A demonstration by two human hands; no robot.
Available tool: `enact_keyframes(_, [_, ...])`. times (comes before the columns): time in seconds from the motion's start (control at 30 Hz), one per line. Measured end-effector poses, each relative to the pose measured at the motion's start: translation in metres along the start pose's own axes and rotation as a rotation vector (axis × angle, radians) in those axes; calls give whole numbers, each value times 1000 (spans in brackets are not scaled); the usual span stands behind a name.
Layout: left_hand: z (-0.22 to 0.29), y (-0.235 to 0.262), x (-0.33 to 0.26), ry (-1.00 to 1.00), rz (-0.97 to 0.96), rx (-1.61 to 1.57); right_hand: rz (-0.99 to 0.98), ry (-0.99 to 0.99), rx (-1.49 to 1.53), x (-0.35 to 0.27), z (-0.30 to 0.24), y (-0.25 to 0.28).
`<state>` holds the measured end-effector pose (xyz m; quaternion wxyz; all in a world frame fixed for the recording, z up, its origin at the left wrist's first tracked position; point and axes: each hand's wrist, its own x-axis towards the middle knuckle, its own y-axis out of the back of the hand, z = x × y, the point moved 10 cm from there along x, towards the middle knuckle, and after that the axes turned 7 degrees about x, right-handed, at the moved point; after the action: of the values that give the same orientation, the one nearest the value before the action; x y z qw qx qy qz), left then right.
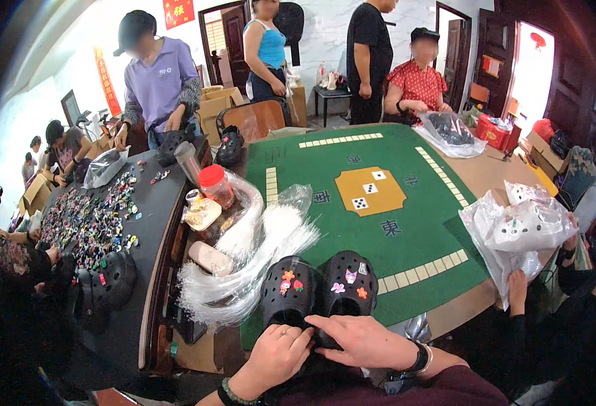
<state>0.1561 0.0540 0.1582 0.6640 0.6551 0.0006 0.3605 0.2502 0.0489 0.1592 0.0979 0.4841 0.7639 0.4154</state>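
Two black clogs [288, 287] stand side by side in front of me, toes pointing away. Colourful shoe charms sit on both toes: orange flowers, a strawberry and small figures. At the back opening of the left clog, my left hand [276, 358] has its fingers curled round the rim. My right hand [369, 343] grips the rear of the right clog [350, 277], index finger and thumb reaching across toward the gap between the shoes. The fingertips of both hands nearly meet, and what lies under them is partly hidden.
A green printed mat [311, 155] covers the table. Left of the clogs lies a bundle of clear plastic ties [244, 284] beside a red-lidded jar [214, 184]. Loose charms [95, 210] heap on the dark left table. Another person's hands hold bagged white clogs [524, 227] at right. Several people work around.
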Motion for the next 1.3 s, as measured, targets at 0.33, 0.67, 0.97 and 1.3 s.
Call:
enact_keyframes(0.33, [-7,8,-4,73,107,-103,-89,-151,-85,13,6,-13])
enact_keyframes(0.67, [-17,27,-13,126,103,-1,-370,-134,-101,32,12,-40])
enact_keyframes(0.97, [-29,30,-43,136,137,58,-212,-35,32,26,4,-18])
enact_keyframes(1.3, [-13,48,-46,-28,359,-140,-113,33,16,15,-6,40])
